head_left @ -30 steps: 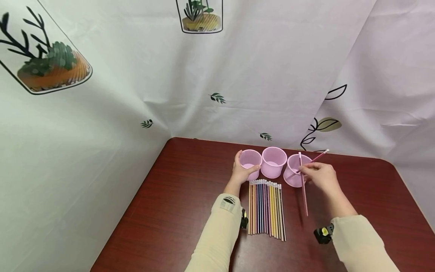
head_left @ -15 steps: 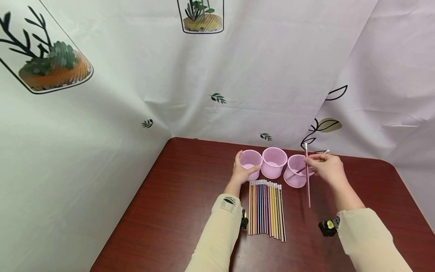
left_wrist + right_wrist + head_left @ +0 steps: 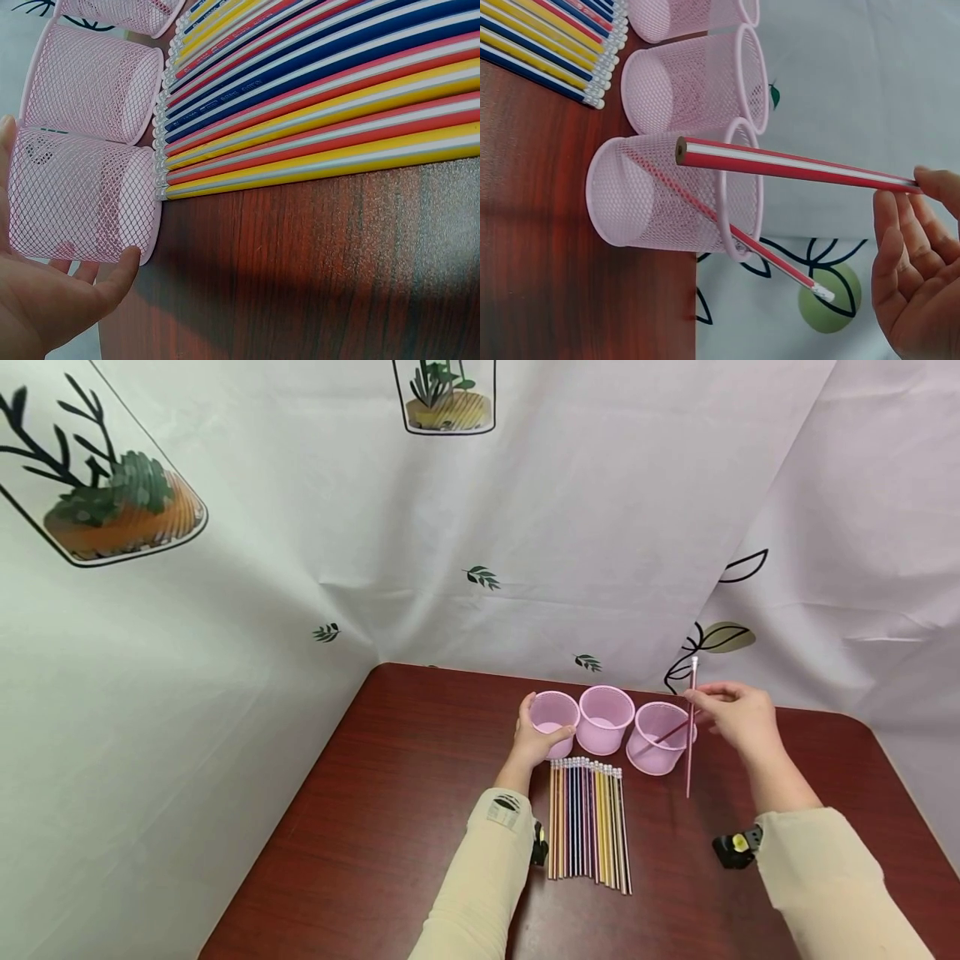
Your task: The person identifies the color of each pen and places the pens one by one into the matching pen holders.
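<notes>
Three pink mesh pen cups stand side by side at the table's back. My left hand [image 3: 531,739] holds the left pen cup [image 3: 75,199], thumb on one side and fingers round the other. My right hand [image 3: 738,718] pinches a red-and-white striped pencil [image 3: 795,166] near its eraser end. It hangs nearly upright beside the right pen cup [image 3: 648,762], its unsharpened end pointing down. Inside that cup leans another red-striped pencil [image 3: 776,261], its white eraser above the rim. The middle pen cup [image 3: 600,742] has nothing visible in it.
A row of striped pencils [image 3: 588,818], yellow, red, blue and dark, lies in front of the cups with erasers toward them. The dark red wooden table [image 3: 360,827] ends at a white printed cloth [image 3: 570,527] behind and at the left.
My right hand has moved right and away from me, raising the pencil from in front of the right cup to its right side. The left hand stays on its cup.
</notes>
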`<state>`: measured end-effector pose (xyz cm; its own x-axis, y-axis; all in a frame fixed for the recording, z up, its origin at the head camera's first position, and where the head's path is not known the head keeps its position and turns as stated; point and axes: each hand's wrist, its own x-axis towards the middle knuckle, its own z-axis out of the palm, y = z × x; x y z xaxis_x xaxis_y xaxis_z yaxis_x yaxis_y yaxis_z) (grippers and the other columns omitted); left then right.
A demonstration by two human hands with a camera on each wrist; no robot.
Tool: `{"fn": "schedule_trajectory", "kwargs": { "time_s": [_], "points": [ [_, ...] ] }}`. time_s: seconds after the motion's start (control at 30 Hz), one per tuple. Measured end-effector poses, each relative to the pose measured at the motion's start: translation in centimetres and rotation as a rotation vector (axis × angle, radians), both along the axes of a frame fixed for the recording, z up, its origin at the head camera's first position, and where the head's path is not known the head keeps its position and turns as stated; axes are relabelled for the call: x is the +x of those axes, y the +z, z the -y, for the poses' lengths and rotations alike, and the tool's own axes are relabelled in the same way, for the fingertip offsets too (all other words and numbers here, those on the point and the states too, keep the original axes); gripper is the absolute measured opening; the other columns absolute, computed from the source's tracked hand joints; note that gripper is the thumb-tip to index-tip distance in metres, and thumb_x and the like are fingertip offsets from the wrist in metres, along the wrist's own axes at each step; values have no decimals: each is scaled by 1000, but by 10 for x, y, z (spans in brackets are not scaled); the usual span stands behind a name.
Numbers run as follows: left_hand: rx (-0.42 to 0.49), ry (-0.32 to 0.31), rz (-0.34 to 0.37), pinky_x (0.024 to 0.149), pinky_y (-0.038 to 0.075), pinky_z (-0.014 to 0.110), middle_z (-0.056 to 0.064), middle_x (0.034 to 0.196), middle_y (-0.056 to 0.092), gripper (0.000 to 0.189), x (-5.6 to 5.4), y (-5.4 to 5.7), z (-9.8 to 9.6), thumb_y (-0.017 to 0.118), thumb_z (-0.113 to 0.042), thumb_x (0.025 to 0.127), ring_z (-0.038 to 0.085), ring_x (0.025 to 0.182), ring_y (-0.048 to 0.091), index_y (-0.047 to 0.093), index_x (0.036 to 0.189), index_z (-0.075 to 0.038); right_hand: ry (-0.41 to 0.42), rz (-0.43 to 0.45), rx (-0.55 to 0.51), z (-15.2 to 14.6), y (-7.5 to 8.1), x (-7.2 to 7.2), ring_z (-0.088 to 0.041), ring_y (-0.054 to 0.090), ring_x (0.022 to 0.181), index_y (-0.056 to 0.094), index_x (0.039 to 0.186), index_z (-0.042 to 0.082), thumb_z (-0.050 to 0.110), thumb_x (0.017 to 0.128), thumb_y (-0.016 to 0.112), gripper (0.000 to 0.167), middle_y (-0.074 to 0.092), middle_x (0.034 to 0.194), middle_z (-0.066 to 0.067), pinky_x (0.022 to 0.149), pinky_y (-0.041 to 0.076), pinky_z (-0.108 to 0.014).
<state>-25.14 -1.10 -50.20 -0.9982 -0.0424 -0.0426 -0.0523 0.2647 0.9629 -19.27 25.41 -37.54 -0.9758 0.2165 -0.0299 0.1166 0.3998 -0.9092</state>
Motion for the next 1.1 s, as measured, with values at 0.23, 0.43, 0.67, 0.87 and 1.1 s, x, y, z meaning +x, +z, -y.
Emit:
{"fn": "schedule_trajectory", "kwargs": {
  "time_s": [0.23, 0.43, 0.67, 0.87, 1.1],
  "points": [
    [0, 2, -3, 100, 32, 47, 16, 138, 35, 94, 1, 1, 0, 84, -21, 67, 33, 124, 38, 28, 142, -24, -20, -39, -66, -4, 6, -3, -2, 61, 55, 59, 91, 12, 29, 85, 67, 19, 62, 62, 22, 51, 48, -19],
    [11, -5, -8, 100, 31, 46, 15, 139, 35, 93, 1, 1, 0, 84, -20, 67, 33, 124, 38, 28, 142, -24, -60, -86, -100, -5, 10, -4, 0, 61, 53, 58, 88, 14, 25, 85, 68, 15, 62, 63, 20, 49, 48, -19],
    [-8, -6, 2, 99, 33, 47, 15, 139, 35, 93, 1, 1, 1, 84, -22, 68, 33, 123, 38, 27, 142, -26, -94, -112, -198, -7, 17, -5, -1, 61, 52, 58, 86, 15, 19, 85, 67, 9, 62, 62, 18, 47, 48, -18],
    [-6, -6, 9, 99, 33, 46, 16, 138, 35, 93, 2, 2, 1, 84, -23, 68, 33, 123, 39, 27, 142, -26, -134, -183, -439, -8, 18, -6, -5, 62, 50, 60, 79, 14, 6, 83, 67, 11, 65, 62, 11, 44, 48, -19],
    [-9, -6, -4, 99, 32, 47, 15, 139, 35, 93, 2, 2, 1, 84, -22, 68, 32, 124, 38, 27, 142, -24, -220, -212, -500, -10, 19, -7, -4, 63, 52, 59, 79, 12, 5, 81, 68, 12, 64, 61, 10, 42, 47, -19]
  ]
}}
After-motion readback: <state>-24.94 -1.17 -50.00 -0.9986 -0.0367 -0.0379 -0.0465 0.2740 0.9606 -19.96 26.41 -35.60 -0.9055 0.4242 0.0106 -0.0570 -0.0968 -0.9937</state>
